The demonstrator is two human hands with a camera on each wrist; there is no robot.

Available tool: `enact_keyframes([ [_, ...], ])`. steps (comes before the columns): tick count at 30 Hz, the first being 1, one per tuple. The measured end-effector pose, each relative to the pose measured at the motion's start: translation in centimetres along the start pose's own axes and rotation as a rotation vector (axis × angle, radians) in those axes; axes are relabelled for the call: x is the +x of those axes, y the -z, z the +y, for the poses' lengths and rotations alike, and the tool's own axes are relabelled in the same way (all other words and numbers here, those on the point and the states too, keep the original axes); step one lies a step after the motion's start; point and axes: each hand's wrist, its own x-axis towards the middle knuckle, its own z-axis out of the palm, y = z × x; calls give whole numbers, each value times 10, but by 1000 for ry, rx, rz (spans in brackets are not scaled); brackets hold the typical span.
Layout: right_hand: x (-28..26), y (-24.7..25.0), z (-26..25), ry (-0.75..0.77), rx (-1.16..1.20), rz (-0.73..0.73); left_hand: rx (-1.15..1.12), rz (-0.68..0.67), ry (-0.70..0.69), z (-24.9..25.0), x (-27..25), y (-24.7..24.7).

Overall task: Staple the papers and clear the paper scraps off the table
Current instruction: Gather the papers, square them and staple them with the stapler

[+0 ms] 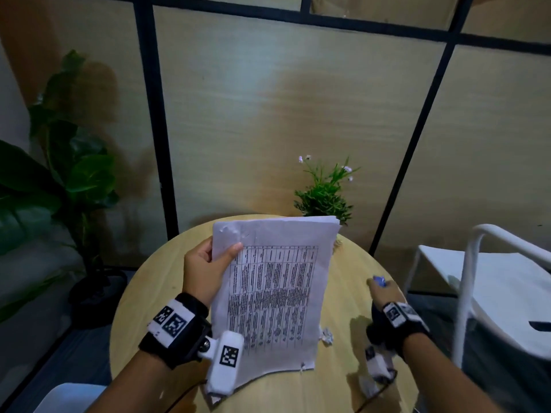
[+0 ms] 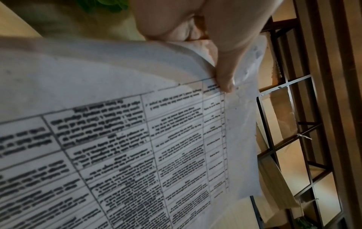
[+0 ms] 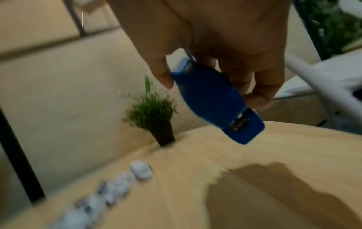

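My left hand [image 1: 208,263] holds a stack of printed papers [image 1: 274,293] up over the round wooden table [image 1: 343,383], thumb pinching the top left corner; the left wrist view shows the thumb [image 2: 225,74] pressed on the sheets [image 2: 137,139]. My right hand [image 1: 384,290] is over the table's right side and grips a small blue stapler [image 1: 380,281], seen closer in the right wrist view as the stapler [image 3: 213,99] between thumb and fingers, above the tabletop. Crumpled paper scraps [image 3: 141,170] lie in a row on the table; one scrap [image 1: 327,335] shows beside the papers.
A small potted plant [image 1: 325,195] stands at the table's far edge, partly behind the papers. A white chair [image 1: 492,287] is close on the right. A large leafy plant [image 1: 59,174] stands at the left by the panelled wall.
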Motion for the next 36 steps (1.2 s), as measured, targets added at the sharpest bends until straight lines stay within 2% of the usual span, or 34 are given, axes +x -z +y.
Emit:
enact_keyframes([
  [5,19,-33,48,-21,-446,-201,-52,-2,8,1,7,5],
  [8,25,-45,53,-99,-581,-281,-46,36,8,1,17,10],
  [13,46,-60,60,-193,-724,-302,-69,72,24,5,29,15],
  [16,20,-50,26,-13,-751,-193,-78,85,4,14,34,14],
  [17,5,-47,12,78,-681,-121,-82,91,-8,19,37,14],
  [19,-21,-49,-6,266,-338,-3,-88,106,-41,32,44,11],
  [21,-47,-60,-13,312,24,-50,-161,108,-61,46,53,6],
  [24,-82,-70,-25,99,516,-256,-282,132,-80,69,68,-1],
  [27,-104,-74,-33,-253,1027,-512,-367,188,-105,85,83,-5],
  [28,-113,-78,-35,-276,1129,-590,-403,205,-102,89,88,-7],
  [31,-132,-97,-42,-165,1118,-759,-527,251,-38,94,99,-11],
  [36,-128,-95,-73,37,1125,-705,-582,323,85,56,117,-8],
])
